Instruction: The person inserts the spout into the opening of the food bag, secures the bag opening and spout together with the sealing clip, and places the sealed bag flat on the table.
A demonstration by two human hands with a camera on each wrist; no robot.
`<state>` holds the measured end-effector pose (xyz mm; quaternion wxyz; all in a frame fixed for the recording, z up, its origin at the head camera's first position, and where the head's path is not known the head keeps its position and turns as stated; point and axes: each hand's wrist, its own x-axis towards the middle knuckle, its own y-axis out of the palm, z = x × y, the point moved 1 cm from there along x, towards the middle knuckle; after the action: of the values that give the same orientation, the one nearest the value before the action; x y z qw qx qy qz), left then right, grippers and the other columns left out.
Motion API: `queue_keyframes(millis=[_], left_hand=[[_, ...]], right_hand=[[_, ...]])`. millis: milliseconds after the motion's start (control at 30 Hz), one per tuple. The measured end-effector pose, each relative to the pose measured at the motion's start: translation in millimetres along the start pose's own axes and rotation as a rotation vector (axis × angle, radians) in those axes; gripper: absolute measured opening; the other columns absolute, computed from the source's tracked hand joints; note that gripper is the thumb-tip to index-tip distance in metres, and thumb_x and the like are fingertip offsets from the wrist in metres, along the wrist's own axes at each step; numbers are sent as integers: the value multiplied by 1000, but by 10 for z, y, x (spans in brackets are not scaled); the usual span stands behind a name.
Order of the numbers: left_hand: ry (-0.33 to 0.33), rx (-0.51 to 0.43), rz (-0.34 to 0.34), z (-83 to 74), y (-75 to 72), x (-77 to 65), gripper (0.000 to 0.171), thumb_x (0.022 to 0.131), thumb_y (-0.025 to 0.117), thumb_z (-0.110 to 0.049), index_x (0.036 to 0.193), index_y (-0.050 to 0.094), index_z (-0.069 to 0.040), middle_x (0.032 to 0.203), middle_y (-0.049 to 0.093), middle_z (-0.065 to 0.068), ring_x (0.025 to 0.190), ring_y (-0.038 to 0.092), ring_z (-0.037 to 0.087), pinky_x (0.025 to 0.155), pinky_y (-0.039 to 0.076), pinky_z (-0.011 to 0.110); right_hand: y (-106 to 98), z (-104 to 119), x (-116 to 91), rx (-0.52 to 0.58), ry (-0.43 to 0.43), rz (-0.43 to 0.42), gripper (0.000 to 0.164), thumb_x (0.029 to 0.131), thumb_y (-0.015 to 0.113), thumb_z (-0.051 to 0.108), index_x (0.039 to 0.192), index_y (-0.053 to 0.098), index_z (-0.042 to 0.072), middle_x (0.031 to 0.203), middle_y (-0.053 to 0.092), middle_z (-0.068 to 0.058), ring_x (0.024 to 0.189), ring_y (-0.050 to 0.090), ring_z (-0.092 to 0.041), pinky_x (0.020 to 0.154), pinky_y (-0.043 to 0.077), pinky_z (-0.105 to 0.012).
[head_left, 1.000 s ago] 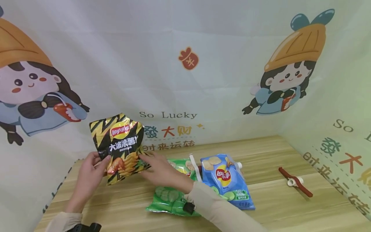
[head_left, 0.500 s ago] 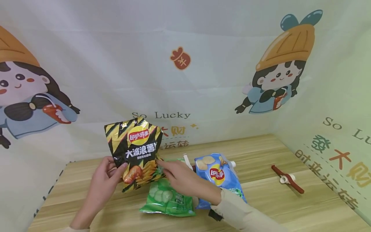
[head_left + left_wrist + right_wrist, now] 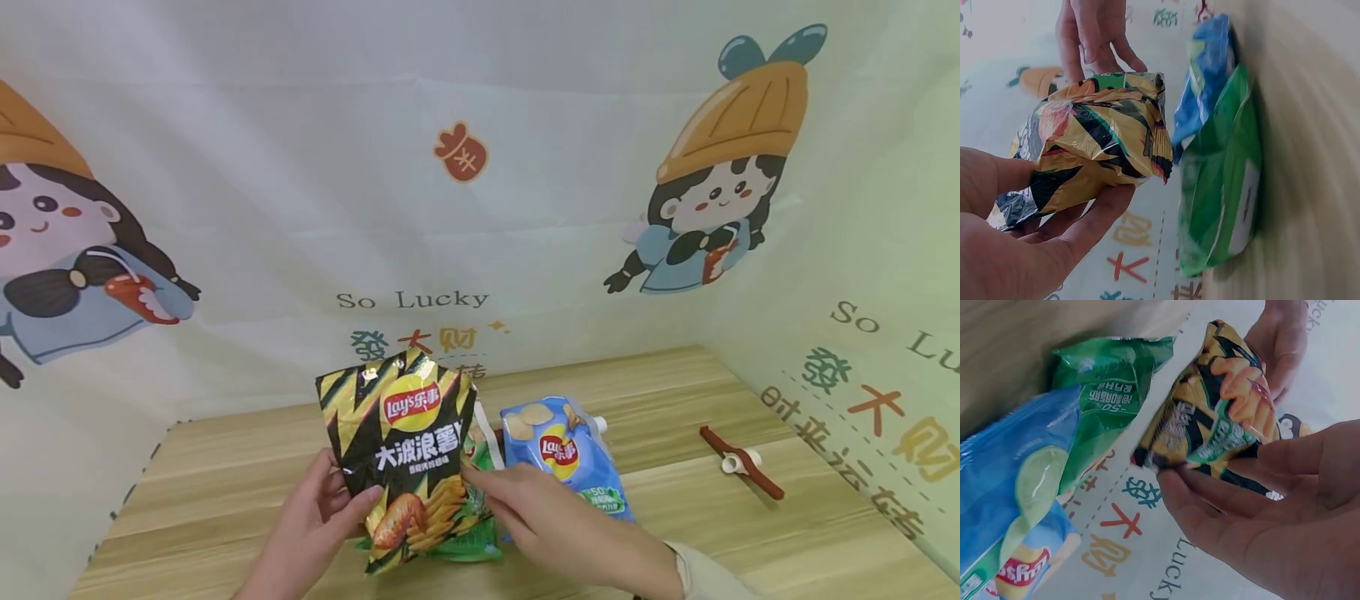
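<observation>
A black and gold Lay's chip bag [image 3: 405,450] is held upright between both hands, raised off the table in the wrist views. My left hand [image 3: 318,517] grips its lower left side, thumb on the front and fingers behind, as the left wrist view also shows. On the opposite side my right hand [image 3: 555,517] pinches the bag's edge between thumb and fingers [image 3: 1210,506]. Behind the held bag lies a green chip bag [image 3: 1222,181], mostly covered in the head view. Beside it, to the right, is a blue Lay's chip bag [image 3: 562,450], partly hidden by my right hand.
A dark red strap-like item with a white ring [image 3: 741,463] lies at the right of the wooden table [image 3: 660,400]. Printed cloth [image 3: 360,167] hangs behind the table and along its sides. A white piece [image 3: 600,425] shows behind the blue bag.
Both hands have carried the black and gold bag rightward and down, so that it now covers much of the green bag. The head view has shifted slightly to the right.
</observation>
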<state>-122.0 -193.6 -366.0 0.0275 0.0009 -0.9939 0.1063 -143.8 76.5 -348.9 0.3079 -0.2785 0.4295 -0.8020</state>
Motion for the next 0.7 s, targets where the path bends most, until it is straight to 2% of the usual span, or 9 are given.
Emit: queue_keyframes(millis=[67, 133, 233, 333, 467, 567, 700], left_hand=[[-30, -11, 24, 26, 51, -49, 55, 95, 69, -18, 141, 41, -9, 124, 64, 25, 105, 68, 34, 74, 59, 42], [-53, -17, 53, 66, 92, -88, 59, 95, 69, -19, 144, 39, -8, 124, 64, 25, 107, 67, 35, 77, 59, 43], [-58, -25, 112, 144, 136, -117, 64, 94, 69, -19, 147, 35, -6, 126, 62, 28, 109, 66, 38, 79, 58, 43], [-38, -21, 168, 237, 161, -118, 67, 94, 69, -18, 148, 32, -3, 127, 60, 30, 110, 65, 40, 80, 58, 40], [-5, -11, 235, 379, 185, -107, 72, 95, 69, -19, 151, 27, 0, 130, 57, 34, 110, 65, 42, 81, 58, 38], [3, -3, 261, 466, 201, -96, 74, 95, 68, -20, 151, 25, 1, 131, 55, 34, 111, 65, 40, 82, 58, 36], [-1, 1, 276, 512, 215, -95, 75, 94, 69, -21, 151, 26, 2, 132, 55, 34, 111, 65, 40, 83, 57, 36]], right_hand=[[-14, 13, -103, 2, 37, 41, 43, 106, 47, 16, 149, 47, 16, 118, 66, 3, 105, 58, -9, 90, 51, -31], [-19, 20, -180, 23, 72, 97, 42, 106, 48, 22, 148, 49, 20, 117, 66, 6, 102, 57, -5, 87, 52, -29], [-7, 17, -268, 54, 119, 167, 40, 106, 48, 31, 145, 52, 22, 124, 64, 9, 102, 57, -1, 88, 53, -29], [43, -20, -311, 84, 97, 191, 39, 106, 48, 30, 142, 55, 18, 120, 66, 9, 95, 57, 2, 83, 53, -25], [156, -112, -334, 95, 10, 179, 34, 106, 48, 26, 137, 57, 14, 112, 67, 8, 90, 57, 3, 77, 51, -21], [241, -179, -341, 113, -35, 183, 30, 106, 48, 24, 133, 57, 15, 103, 66, 10, 85, 57, 3, 73, 50, -19], [308, -234, -345, 137, -40, 192, 24, 105, 49, 26, 125, 58, 17, 96, 63, 13, 80, 56, 4, 69, 49, -17]])
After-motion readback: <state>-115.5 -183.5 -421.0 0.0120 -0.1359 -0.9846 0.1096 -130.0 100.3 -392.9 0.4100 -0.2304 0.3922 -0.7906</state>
